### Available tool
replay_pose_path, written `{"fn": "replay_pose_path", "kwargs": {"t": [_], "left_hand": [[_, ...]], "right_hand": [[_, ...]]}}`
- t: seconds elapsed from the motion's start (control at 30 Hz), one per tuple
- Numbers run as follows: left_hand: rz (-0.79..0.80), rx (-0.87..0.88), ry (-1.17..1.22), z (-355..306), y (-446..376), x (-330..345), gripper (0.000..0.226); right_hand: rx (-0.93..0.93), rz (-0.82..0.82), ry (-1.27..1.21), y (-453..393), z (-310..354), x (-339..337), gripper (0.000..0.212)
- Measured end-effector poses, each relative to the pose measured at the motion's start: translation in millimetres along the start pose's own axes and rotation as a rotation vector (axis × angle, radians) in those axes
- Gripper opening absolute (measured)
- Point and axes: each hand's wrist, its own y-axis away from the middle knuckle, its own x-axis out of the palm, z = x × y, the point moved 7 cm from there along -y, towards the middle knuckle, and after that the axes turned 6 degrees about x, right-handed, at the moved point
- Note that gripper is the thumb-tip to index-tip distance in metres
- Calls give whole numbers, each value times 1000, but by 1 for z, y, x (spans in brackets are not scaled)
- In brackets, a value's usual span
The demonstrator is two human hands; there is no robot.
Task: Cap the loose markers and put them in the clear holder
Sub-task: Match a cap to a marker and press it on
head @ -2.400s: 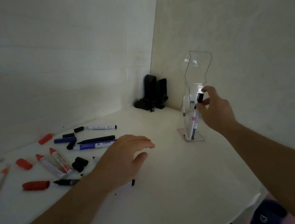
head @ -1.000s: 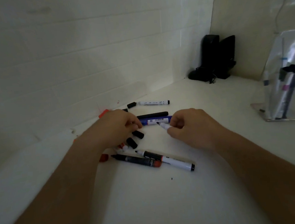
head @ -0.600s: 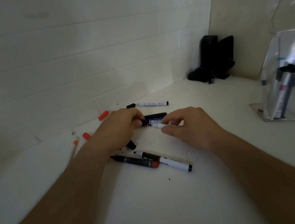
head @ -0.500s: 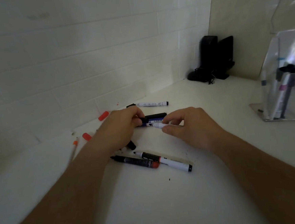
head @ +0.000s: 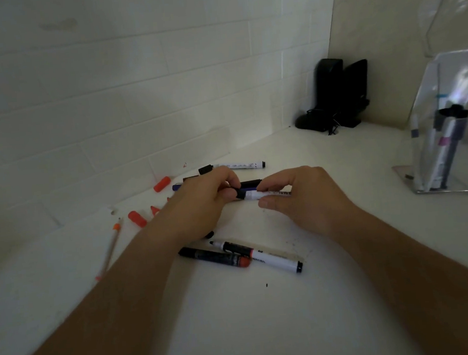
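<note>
Both hands meet over the middle of the white surface [head: 239,331]. The right hand [head: 304,197] pinches a white marker [head: 259,195] between thumb and fingers, its grip closed tight on the barrel. The left hand [head: 201,205] has its grip curled round a black cap [head: 239,193], and the cap sits on the left end of that marker.

Just behind them lie a black marker [head: 251,182] and a blue one, partly hidden. Farther back lies a white marker with a black cap [head: 233,166]. Nearer, two more markers [head: 255,255] lie touching each other. Red caps [head: 162,183] and a pencil [head: 109,250] lie to the left.

The clear holder [head: 445,132] stands far right, well apart from the hands, with a few markers upright inside. A black thing [head: 333,96] stands in the far corner.
</note>
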Motion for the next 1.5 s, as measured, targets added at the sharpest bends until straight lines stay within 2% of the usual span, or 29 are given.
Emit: {"fn": "replay_pose_path", "kwargs": {"t": [0.23, 0.33, 0.43, 0.57, 0.67, 0.8, 0.87, 1.0, 1.03, 1.1, 1.13, 1.2, 1.27, 1.37, 1.5], "left_hand": [[-71, -34, 191, -9, 2, 2, 23], [-106, -40, 177, -17, 2, 2, 27], [-134, -28, 180, -23, 0, -1, 26], [-107, 25, 154, -25, 0, 4, 25], [-114, 67, 158, -29, 1, 11, 18], [-143, 143, 142, -43, 0, 16, 4], [-179, 170, 172, -47, 1, 14, 5], [-238, 166, 272, -49, 3, 13, 13], [-228, 196, 289, -53, 4, 14, 19], [-124, 315, 277, -70, 7, 19, 46], [-46, 368, 247, -81, 10, 23, 60], [60, 451, 133, -98, 16, 33, 73], [56, 523, 52, -111, 22, 39, 73], [9, 598, 52, -120, 26, 47, 61], [-24, 613, 29, -118, 26, 51, 48]], "right_hand": [[-141, -115, -53, 3, 13, -10, 17], [-176, -139, -118, 6, 20, -9, 10], [-176, -163, -195, 6, 21, -11, 12], [-170, -114, -186, 7, 18, -15, 7], [-184, -112, -100, 7, 16, -21, 6], [-198, -73, 174, 8, 19, -26, 9], [-222, -33, 267, 13, 29, -26, 16], [-265, -36, 418, 17, 43, -40, 13], [-264, -61, 443, 20, 43, -50, 13], [-277, -144, 497, 28, 44, -79, 14], [-275, -205, 481, 34, 44, -99, 13], [-223, -394, 346, 45, 39, -151, 13], [-149, -584, 238, 55, 30, -199, 14], [-66, -779, 165, 64, 15, -246, 12], [52, -819, 174, 64, -12, -259, 16]]}}
